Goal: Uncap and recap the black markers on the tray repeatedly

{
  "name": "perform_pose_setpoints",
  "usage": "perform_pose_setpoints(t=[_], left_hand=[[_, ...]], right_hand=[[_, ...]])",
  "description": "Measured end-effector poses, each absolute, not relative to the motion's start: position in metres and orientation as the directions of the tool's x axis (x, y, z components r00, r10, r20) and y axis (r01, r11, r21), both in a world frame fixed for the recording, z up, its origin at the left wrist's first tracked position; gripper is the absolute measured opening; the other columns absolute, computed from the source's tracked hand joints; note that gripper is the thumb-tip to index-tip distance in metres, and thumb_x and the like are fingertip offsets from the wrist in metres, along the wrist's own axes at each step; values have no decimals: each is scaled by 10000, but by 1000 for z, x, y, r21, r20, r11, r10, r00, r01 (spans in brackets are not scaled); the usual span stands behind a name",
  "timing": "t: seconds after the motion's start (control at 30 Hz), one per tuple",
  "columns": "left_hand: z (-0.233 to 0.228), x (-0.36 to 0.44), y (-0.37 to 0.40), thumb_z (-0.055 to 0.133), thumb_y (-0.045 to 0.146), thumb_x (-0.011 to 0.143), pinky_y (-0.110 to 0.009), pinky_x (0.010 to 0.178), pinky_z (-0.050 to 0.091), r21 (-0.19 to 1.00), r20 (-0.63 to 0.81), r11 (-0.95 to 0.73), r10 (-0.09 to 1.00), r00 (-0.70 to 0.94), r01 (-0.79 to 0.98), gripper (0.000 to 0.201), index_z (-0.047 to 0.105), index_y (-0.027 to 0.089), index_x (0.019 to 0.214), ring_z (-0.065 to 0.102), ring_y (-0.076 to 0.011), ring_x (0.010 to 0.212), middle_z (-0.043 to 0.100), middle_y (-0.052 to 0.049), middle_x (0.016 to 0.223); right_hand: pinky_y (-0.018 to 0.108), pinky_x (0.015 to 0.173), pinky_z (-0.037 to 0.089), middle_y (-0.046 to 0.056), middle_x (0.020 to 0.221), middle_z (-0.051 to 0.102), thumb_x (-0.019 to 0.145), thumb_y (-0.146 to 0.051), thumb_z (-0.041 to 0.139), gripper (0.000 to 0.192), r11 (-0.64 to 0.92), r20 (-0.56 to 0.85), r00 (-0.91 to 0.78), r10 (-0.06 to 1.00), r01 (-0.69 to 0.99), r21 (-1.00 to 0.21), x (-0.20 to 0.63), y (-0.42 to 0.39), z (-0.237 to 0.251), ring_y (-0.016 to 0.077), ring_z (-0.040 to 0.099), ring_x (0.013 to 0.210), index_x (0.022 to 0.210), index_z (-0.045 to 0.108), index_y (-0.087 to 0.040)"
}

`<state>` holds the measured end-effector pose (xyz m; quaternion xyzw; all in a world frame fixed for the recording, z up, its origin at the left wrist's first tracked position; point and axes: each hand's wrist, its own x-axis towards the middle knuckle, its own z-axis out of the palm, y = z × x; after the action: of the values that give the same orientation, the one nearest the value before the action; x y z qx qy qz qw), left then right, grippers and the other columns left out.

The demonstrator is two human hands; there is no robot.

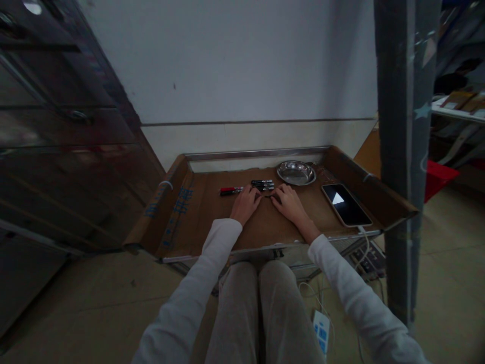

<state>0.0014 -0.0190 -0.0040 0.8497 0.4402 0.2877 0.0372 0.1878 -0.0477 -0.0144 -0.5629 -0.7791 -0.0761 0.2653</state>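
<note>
Head view: black markers [262, 185], long axes crosswise, lie just beyond left hand [246, 203], the nearer. Right hand [288, 202] alongside; both rest palm-down, fingers curled loosely, grasp indiscernible.

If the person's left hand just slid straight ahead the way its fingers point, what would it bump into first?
Most likely the black markers lying just beyond the left hand; its fingertips already look close to them. The red marker lies off to the side, though depth is hard to judge.

A small dark thing [268, 196] between the left hand [246, 203] and right hand [289, 203] is too tiny to tell. Both elbows run off the near edge.
</note>
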Motion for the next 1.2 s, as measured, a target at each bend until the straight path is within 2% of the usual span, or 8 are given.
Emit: perform_pose_setpoints(t=[0.3,0.47,0.57,0.7,0.8,0.9,1.0,1.2], left_hand=[[-5,3,-19,492,229,891,-338,898,439,335,459,-675,726,512,658,83,560,185,912,552,-184,950,549,-50,959],[-2,3,-21,470,218,900,-328,887,452,403,471,-712,700,537,576,84,541,187,933,564,-177,947,568,-48,974],[-1,3,-22,477,214,892,-317,872,464,442,463,-704,710,531,556,99,528,174,967,574,-178,941,588,-56,973],[-1,4,-22,475,232,888,-363,1012,384,350,492,-725,681,542,593,291,480,167,1171,494,-204,1156,550,-95,1214],[-2,4,-23,435,244,905,-403,1071,309,262,459,-712,686,565,652,365,443,207,1269,379,-217,1280,489,-66,1344],[-1,4,-24,420,268,917,-426,1059,299,220,418,-687,708,570,692,367,445,230,1282,363,-223,1284,513,-51,1325],[1,4,-26,449,309,911,-432,1023,320,182,395,-685,708,586,705,328,495,234,1227,447,-226,1187,556,-56,1239],[-1,4,-24,453,309,915,-348,937,405,203,426,-698,694,581,686,230,574,210,1083,528,-196,1058,560,-56,1081]], right_hand=[[357,845,379,91,1016,613,920,-284,430,205,409,460,-299,836,898,-160,182,-49,-8,234,532,967,1006,592,-193],[327,812,390,79,1004,641,923,-290,446,200,490,471,-347,811,843,-223,183,-49,-8,212,557,932,1031,576,-183],[322,810,387,68,989,652,923,-295,454,195,499,485,-352,801,839,-217,184,-49,-8,211,561,930,1023,589,-195],[326,800,378,78,952,660,926,-276,439,204,404,525,-250,814,893,-201,186,-51,-6,217,563,891,1011,602,-189],[333,792,366,82,933,669,931,-272,421,224,314,552,-161,818,930,-193,187,-53,-6,224,565,866,1027,605,-186],[333,794,358,80,920,677,937,-280,410,240,241,566,-89,820,950,-200,188,-54,-6,225,570,867,1036,609,-190],[326,781,357,83,907,682,938,-278,408,243,184,563,-38,826,961,-205,189,-55,-7,223,575,859,1030,613,-188],[317,755,348,76,889,688,934,-267,411,236,170,541,-45,840,968,-184,188,-57,-6,223,572,849,1023,620,-203]])
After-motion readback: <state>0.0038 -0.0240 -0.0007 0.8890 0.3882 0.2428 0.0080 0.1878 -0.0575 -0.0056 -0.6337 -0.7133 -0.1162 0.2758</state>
